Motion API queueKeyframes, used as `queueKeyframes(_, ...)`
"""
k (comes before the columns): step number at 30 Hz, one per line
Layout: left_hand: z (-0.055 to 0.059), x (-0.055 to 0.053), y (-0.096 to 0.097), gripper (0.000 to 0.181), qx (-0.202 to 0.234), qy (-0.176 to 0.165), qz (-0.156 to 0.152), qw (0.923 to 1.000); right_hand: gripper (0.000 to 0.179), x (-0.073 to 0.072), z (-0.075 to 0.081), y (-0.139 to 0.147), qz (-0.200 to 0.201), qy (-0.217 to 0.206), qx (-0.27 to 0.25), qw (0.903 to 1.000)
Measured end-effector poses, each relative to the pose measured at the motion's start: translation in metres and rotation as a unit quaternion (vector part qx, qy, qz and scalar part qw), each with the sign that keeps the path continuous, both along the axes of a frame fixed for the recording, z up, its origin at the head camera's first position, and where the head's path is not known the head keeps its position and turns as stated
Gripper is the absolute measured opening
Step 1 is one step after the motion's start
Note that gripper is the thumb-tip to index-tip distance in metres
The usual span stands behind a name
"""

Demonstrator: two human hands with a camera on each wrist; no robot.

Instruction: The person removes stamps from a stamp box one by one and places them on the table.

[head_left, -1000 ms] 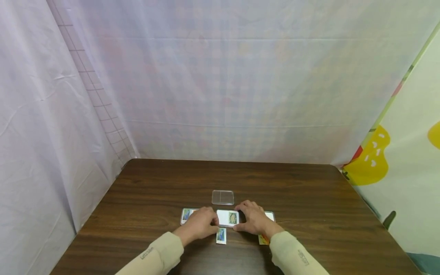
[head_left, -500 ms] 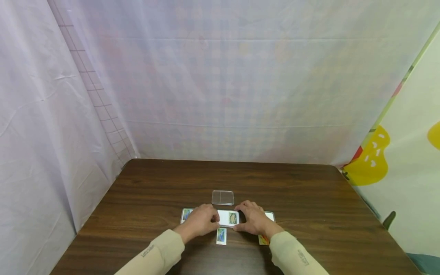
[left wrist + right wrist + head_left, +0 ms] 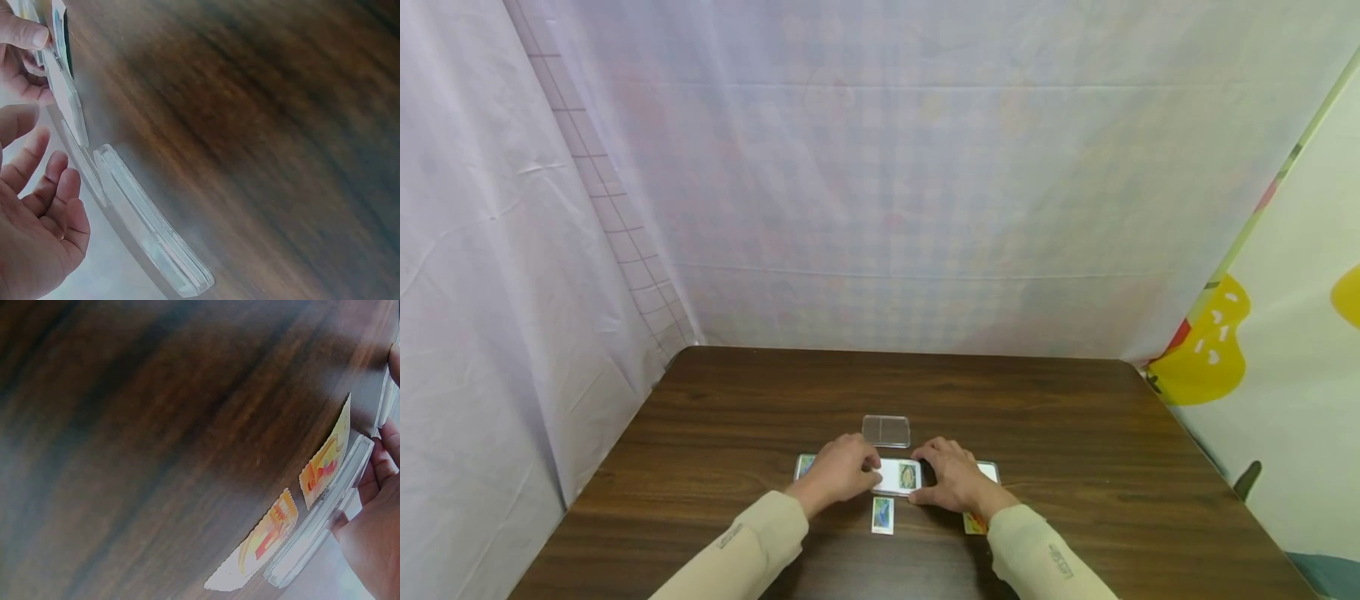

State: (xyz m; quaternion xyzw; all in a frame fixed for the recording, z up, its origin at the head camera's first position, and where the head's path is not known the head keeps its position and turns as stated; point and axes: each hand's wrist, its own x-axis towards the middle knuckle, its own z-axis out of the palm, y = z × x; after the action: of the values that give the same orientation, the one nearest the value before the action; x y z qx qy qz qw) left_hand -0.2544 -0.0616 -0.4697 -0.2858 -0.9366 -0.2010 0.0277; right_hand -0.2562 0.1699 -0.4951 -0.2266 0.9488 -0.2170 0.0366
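A flat clear case (image 3: 889, 477) with a white insert lies between the hands, a small stamp-like picture (image 3: 907, 476) at its right end. My right hand (image 3: 953, 475) grips that end, thumb on the near edge and fingers at the far edge. Over the left end is my left hand (image 3: 841, 468), fingertips close to the white insert. In the left wrist view its fingers curl loosely, with no thing seen between them. A second clear case (image 3: 153, 228) lies beneath and left of the left hand, partly hidden in the head view. A blue-green stamp (image 3: 883, 515) lies in front of the middle case.
A clear plastic lid (image 3: 886, 431) lies behind the middle case. Another clear case (image 3: 988, 472) is partly covered by the right hand. Two orange-yellow stamps (image 3: 269, 540) lie beside it. The brown table (image 3: 880, 383) ends at white curtains.
My left hand has shifted slightly forward and right, its fingertips now farther over the middle case. The right hand and the loose stamp have stayed in place.
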Motion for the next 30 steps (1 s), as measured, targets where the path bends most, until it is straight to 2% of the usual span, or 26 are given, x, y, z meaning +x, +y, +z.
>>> queueKeyframes(9,0.004,-0.006,0.008,0.015,0.016,-0.007,0.013,0.9998,0.058,-0.001,-0.001,0.0,0.004,0.002,-0.003,1.0)
queueKeyframes(15,0.005,-0.011,0.016,0.014,0.011,-0.013,0.016,0.9997,0.058,0.0,0.0,0.0,0.005,-0.001,-0.006,1.0)
queueKeyframes(23,0.0,-0.018,0.028,0.015,0.007,-0.019,0.018,0.9996,0.06,0.0,0.0,0.001,0.007,0.005,-0.004,1.0)
queueKeyframes(30,-0.004,-0.021,0.033,0.016,0.005,-0.039,0.023,0.999,0.06,0.0,0.0,0.001,0.008,-0.004,-0.006,0.9999)
